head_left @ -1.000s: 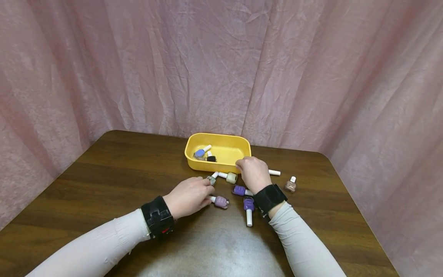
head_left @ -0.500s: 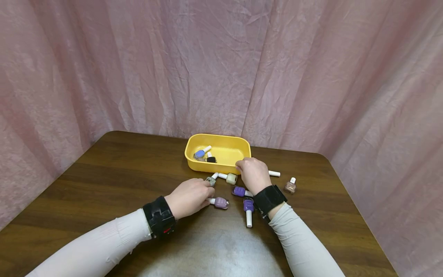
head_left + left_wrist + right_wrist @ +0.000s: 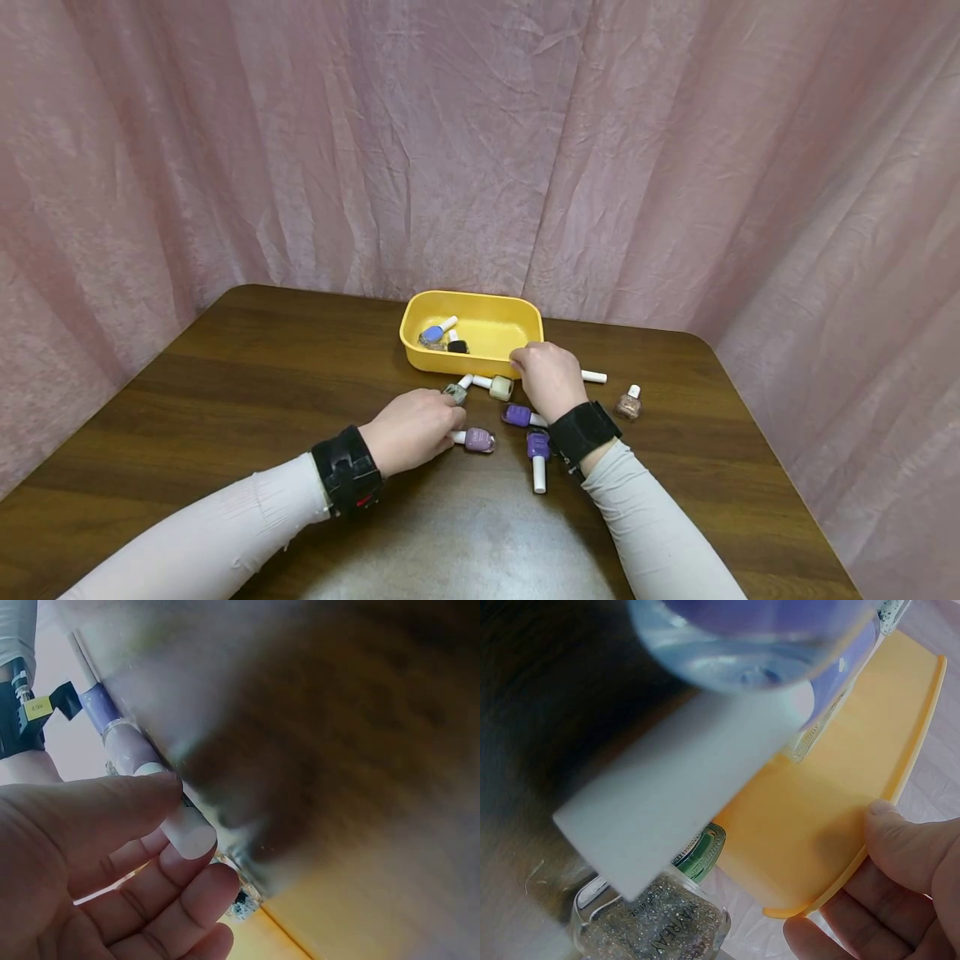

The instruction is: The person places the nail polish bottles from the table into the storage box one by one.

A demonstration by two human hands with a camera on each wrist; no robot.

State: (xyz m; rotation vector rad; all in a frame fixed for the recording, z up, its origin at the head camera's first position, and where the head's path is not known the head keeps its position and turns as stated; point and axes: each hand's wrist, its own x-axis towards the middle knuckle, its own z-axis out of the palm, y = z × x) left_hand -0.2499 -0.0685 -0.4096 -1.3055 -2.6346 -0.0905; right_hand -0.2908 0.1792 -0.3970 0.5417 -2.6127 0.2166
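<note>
1. Nearest the front edge of the tabletop [image 3: 225,392], a purple bottle [image 3: 538,445] lies with its white cap pointed towards that edge; no change is seen in it.
2. Just beyond, the mauve bottle [image 3: 481,440] lies on its side near the tabletop's middle. Its white cap is pinched between thumb and finger of the left hand [image 3: 414,429]; whether it is lifted at all cannot be told.
3. Over the last second the left hand is shifted only slightly, and more of the greenish glitter bottle [image 3: 455,393] beside it is uncovered. This is judged a moment of settling a grip rather than of carrying.
4. Farther on, the rim of the yellow tray [image 3: 442,362] is held by the right hand [image 3: 551,379], its place unchanged; the tray is presumably being steadied.
5. The tray is set just short of the tabletop's far edge; the bottles in its left end are unmoved, and none is added.
</note>
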